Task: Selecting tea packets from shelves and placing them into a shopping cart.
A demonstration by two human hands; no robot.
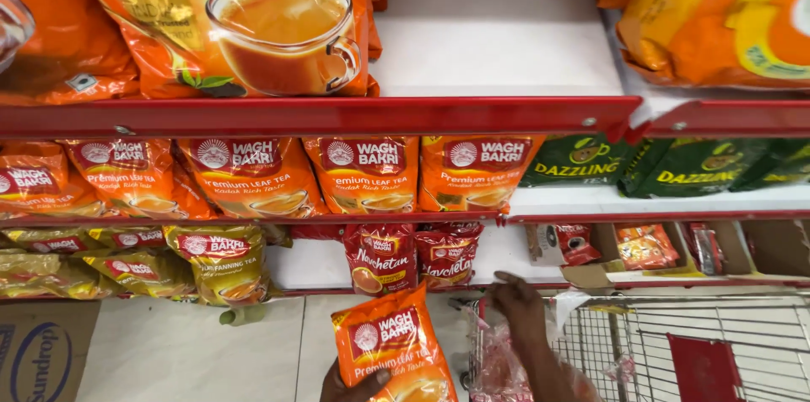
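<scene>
My left hand (354,387) sits at the bottom edge of the view, gripping the lower corner of an orange tea packet (393,345) that stands upright in front of the lowest shelf. My right hand (521,305) reaches forward over a clear plastic bag (498,368) hanging at the front left corner of a wire shopping trolley (700,343). Its fingers are spread and rest near the bag's top; whether they grip the bag is unclear. Two dark red tea pouches (405,257) stand on the bottom shelf just beyond both hands.
Red-edged white shelves (337,113) carry rows of orange tea packets (253,174), yellow-gold packets (219,260) at lower left, dark green packets (675,166) at right. An open carton (650,250) of small sachets sits lower right. A cardboard box (42,351) stands on the pale floor.
</scene>
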